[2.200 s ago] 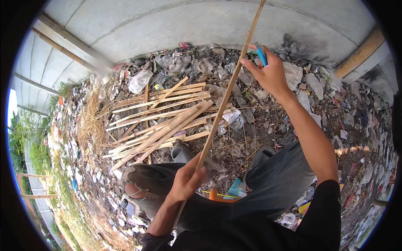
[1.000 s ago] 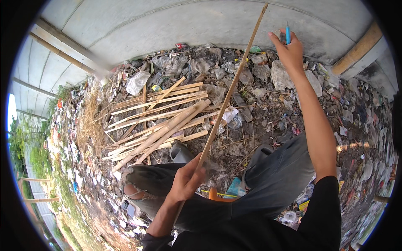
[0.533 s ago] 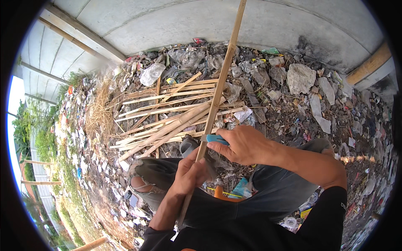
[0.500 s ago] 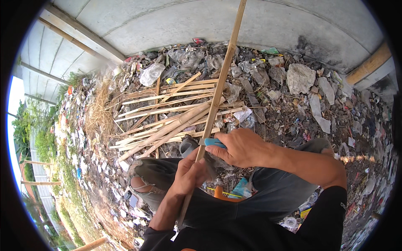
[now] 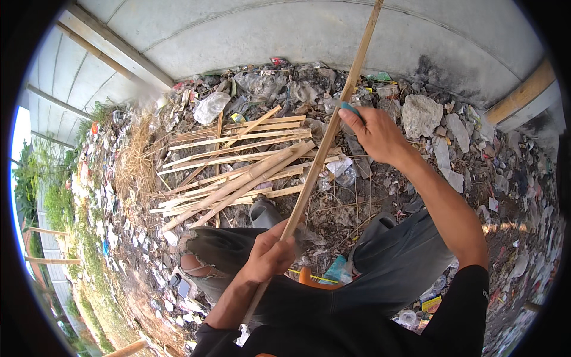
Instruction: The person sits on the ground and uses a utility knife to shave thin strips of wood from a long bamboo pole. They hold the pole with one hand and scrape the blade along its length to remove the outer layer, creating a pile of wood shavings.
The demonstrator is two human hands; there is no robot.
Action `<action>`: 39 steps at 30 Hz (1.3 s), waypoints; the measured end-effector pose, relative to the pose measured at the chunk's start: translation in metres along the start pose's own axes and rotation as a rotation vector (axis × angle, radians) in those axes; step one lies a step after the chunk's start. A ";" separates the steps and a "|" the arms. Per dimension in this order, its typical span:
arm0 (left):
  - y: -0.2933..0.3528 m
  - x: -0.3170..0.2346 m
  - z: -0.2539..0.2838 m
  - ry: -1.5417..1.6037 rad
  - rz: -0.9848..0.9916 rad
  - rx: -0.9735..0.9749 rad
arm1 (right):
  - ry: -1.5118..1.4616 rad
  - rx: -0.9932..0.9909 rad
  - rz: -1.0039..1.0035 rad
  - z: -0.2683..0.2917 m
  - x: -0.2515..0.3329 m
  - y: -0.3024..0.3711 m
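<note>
A long bamboo strip (image 5: 321, 157) slants from beside my body up toward the grey wall. My left hand (image 5: 270, 253) is closed around its lower part, above my left thigh. Farther up, my right hand (image 5: 379, 134) grips a blue-handled utility knife (image 5: 350, 109) with its blade against the strip's edge; most of the handle is hidden inside the fingers. Beyond my left knee a pile of split bamboo strips (image 5: 238, 184) lies on the ground, mostly side by side with a few crossing.
Litter and plastic scraps cover the ground around me. A large pale rock (image 5: 421, 115) lies at right, near the concrete wall (image 5: 285, 35). Dry straw (image 5: 135, 157) is heaped left of the pile. An orange object (image 5: 305, 277) sits between my legs.
My right hand has slid the knife up along the strip, away from my left hand. The strip's upper end has swung to the right. My left hand keeps its hold.
</note>
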State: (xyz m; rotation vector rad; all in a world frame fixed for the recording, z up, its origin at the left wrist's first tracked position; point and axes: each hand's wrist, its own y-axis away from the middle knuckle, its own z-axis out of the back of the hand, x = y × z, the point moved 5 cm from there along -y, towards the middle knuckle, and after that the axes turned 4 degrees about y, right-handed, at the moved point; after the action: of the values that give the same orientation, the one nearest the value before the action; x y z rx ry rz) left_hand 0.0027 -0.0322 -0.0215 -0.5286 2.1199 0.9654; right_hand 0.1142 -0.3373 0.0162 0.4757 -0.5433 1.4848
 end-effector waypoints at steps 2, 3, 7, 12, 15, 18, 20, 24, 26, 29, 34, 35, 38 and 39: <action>-0.004 0.000 0.001 0.079 -0.006 -0.013 | -0.073 0.149 0.110 -0.035 0.033 0.029; -0.005 -0.003 0.001 0.113 -0.004 -0.017 | -0.061 0.172 0.210 -0.052 0.049 0.047; -0.004 -0.002 0.006 0.127 0.007 -0.074 | -0.064 0.284 0.229 -0.074 0.073 0.073; 0.002 0.003 0.005 0.057 0.066 -0.022 | 0.063 0.087 0.005 -0.022 -0.019 -0.008; -0.002 0.005 0.003 0.052 0.050 0.004 | 0.039 -0.012 -0.078 -0.010 -0.043 -0.021; -0.005 0.003 -0.003 -0.009 -0.006 -0.005 | -0.101 -0.070 -0.063 -0.006 -0.034 -0.014; -0.011 0.005 -0.001 0.014 -0.039 0.027 | -0.229 -0.102 0.003 -0.013 -0.027 -0.004; -0.008 0.006 0.002 0.038 -0.058 0.001 | -0.630 0.116 0.036 -0.056 0.021 0.025; -0.008 0.007 0.003 0.029 -0.060 -0.013 | -0.628 0.216 0.095 -0.080 0.045 0.044; -0.008 0.004 0.002 -0.022 -0.060 -0.036 | -0.669 0.320 -0.023 -0.090 0.062 0.060; -0.007 -0.001 -0.011 -0.101 -0.101 0.085 | -0.674 0.104 0.006 -0.067 0.044 0.033; -0.007 0.001 -0.009 -0.125 -0.110 0.100 | -0.631 0.118 -0.020 -0.058 0.040 0.029; -0.007 0.003 -0.006 -0.084 -0.108 0.078 | -0.368 0.165 0.046 -0.035 0.053 0.034; -0.006 0.004 -0.005 -0.050 -0.101 0.057 | -0.231 0.213 0.070 -0.032 0.060 0.042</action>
State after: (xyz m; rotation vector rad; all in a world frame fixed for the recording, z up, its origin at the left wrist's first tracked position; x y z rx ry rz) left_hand 0.0018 -0.0400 -0.0256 -0.5717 2.0493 0.8507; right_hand 0.0743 -0.2688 0.0257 0.8094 -0.5897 1.5724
